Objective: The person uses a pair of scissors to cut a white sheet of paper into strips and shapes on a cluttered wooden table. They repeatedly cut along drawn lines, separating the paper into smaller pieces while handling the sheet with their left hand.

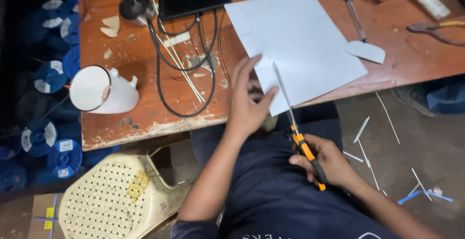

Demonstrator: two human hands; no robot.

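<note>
At the near edge of the worn brown wooden table (145,74), a pale grey sheet of paper (300,40) overhangs the person's lap, so the long orange-handled scissors (298,132) can bite in from below. Left hand (249,101) lies spread flat on the sheet's near corner, pinning it steady; right hand (327,164) is clenched round the scissor handles. Farther off lie looping black cables (186,69), and a white cup (101,91) tipped over near the left edge.

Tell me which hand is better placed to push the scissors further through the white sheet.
Right. The right hand already holds the scissors, blades on the white sheet; the left hand lies flat, holding the sheet's edge.
</note>
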